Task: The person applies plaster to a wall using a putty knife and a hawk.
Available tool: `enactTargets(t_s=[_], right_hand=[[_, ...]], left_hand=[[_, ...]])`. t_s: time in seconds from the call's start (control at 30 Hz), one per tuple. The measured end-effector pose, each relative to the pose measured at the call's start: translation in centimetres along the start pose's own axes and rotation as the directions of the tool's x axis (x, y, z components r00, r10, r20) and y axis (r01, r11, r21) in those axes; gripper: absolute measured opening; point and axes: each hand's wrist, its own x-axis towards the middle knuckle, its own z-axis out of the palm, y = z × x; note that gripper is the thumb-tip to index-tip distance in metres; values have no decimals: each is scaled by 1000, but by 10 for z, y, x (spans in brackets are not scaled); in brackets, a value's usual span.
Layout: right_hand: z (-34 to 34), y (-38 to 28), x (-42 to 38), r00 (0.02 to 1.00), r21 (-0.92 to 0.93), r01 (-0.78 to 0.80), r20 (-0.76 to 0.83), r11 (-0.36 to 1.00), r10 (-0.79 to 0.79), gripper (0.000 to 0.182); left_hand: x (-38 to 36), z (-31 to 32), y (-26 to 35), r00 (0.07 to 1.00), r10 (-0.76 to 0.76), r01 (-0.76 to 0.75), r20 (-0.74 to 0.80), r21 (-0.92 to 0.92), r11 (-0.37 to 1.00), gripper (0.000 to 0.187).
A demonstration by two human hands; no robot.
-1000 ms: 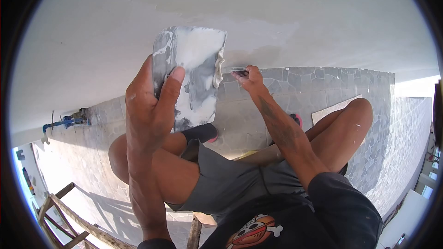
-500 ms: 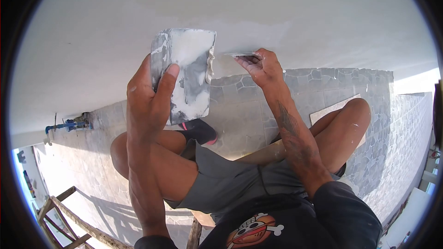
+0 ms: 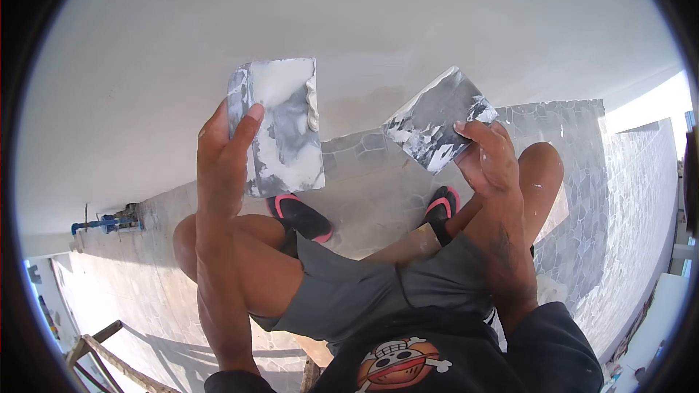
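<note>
My left hand (image 3: pixel 226 147) is closed on the left edge of a grey rectangular putty board (image 3: pixel 291 129), thumb on its face. White putty is smeared over the board, with a thick bead along its right edge. To the right, my right hand (image 3: pixel 494 160) grips a flat, square putty blade (image 3: pixel 442 111) by its lower right side, the thumb pressed on top. Dried-looking white and dark patches mark the blade's face. Both tools are held up in front of a pale plastered wall (image 3: pixel 357 14), apart from each other.
Stone-patterned paving (image 3: pixel 364 182) runs along the foot of the wall. Blue pipework with a tap (image 3: pixel 109 223) sticks out at the left. A wooden frame (image 3: pixel 109 356) stands at the lower left. My shoes (image 3: pixel 302 218) are on the paving beneath the tools.
My right hand has come down and right from near the wall, turning the blade from edge-on to face-up. My left hand with the putty board has shifted slightly left.
</note>
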Motion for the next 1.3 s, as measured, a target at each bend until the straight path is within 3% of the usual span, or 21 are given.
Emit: enactTargets(t_s=[0.1,0.13,0.17,0.2,0.23,0.3,0.33,0.43,0.47,0.5,0.53,0.57,0.6,0.67,0.7,0.77,0.87,0.97,1.2,1.3], right_hand=[[-8,-52,-40,975,-182,23,-211,983,-62,47],[-29,-55,-42,969,-56,181,-162,982,-188,49],[-49,-66,-51,952,-44,250,-170,967,-254,50],[-65,-82,-62,926,-42,322,-195,946,-324,50],[-83,-96,-77,892,-52,392,-221,919,-393,50],[-120,-121,-104,736,-161,552,-367,818,-569,27],[-149,-131,-118,679,-267,565,-388,781,-623,25],[-214,-145,-160,536,-535,418,-507,734,-675,23],[-245,-140,-170,484,-683,206,-552,701,-679,25],[-281,-126,-174,421,-799,95,-508,593,-751,29],[-312,-113,-183,448,-832,-265,-554,488,-702,31],[-345,-89,-179,425,-879,-352,-456,321,-782,32],[-378,-66,-182,490,-854,-495,-429,163,-759,32],[-416,-13,-184,593,-836,-549,-392,3,-704,34],[-444,12,-189,666,-882,-455,-245,-123,-705,35],[-463,39,-197,764,-879,-409,-183,-245,-619,41],[-497,61,-197,832,-843,-351,-82,-407,-549,46],[-504,69,-183,848,-767,-355,-24,-535,-529,46],[-502,101,-148,876,-694,-475,-314,-541,-366,41],[-502,100,-151,925,-749,-379,-308,-544,-221,39]], left_hand=[[-1,9,7,999,-44,47,32,-91,995,41],[0,16,9,997,-67,72,48,-124,990,40],[5,11,-3,997,-57,61,61,-60,996,45],[7,12,-2,986,-83,99,146,-108,989,46],[11,15,-7,985,-106,122,137,-119,985,47],[14,16,-15,980,-86,101,180,-77,992,48],[13,22,-15,980,-108,118,168,-52,992,48],[15,24,-24,960,-141,153,241,-35,988,50],[15,31,-22,952,-150,162,267,-22,987,50],[13,35,-22,944,-158,169,289,-11,986,50],[13,39,-22,937,-170,178,304,3,984,50],[14,41,-24,929,-180,184,322,19,983,50],[18,43,-27,921,-191,190,339,37,981,49],[25,38,-29,903,-209,202,375,57,978,46],[27,40,-31,892,-219,212,395,63,975,44],[28,41,-31,875,-241,230,421,77,970,42],[27,50,-28,863,-283,261,419,109,959,43],[28,51,-30,858,-336,295,388,163,942,43],[36,36,-40,819,-433,370,377,231,900,45],[34,28,-42,833,-437,373,338,239,897,46]])
